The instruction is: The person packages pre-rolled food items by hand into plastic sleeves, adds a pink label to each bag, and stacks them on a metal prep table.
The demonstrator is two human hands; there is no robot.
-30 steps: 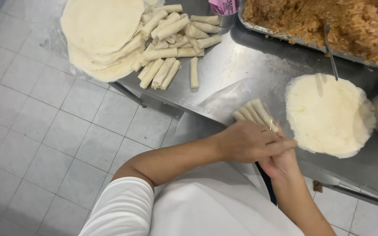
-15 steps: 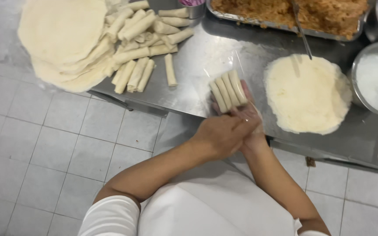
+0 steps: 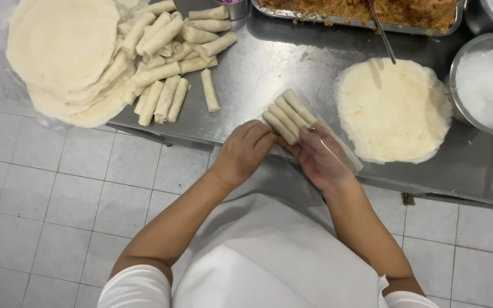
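Note:
Three pale rolled spring rolls [image 3: 290, 116] lie side by side inside a clear plastic bag [image 3: 338, 147] at the front edge of the steel table [image 3: 281, 63]. My left hand [image 3: 245, 152] grips the near ends of the rolls. My right hand [image 3: 322, 157] holds the bag under and beside them. A round flat wrapper [image 3: 394, 109] lies on the table just right of my hands.
A stack of round wrappers [image 3: 64, 51] and a heap of several finished rolls [image 3: 172, 51] sit at the left. A metal tray of brown filling [image 3: 366, 10] with a utensil [image 3: 381, 28] stands at the back. A bowl of white stuff [image 3: 489, 85] is at right. Tiled floor below.
The view has shifted, so the table sits lower and further right. My hands have come apart a little and the rolls now lie in the clear bag between them.

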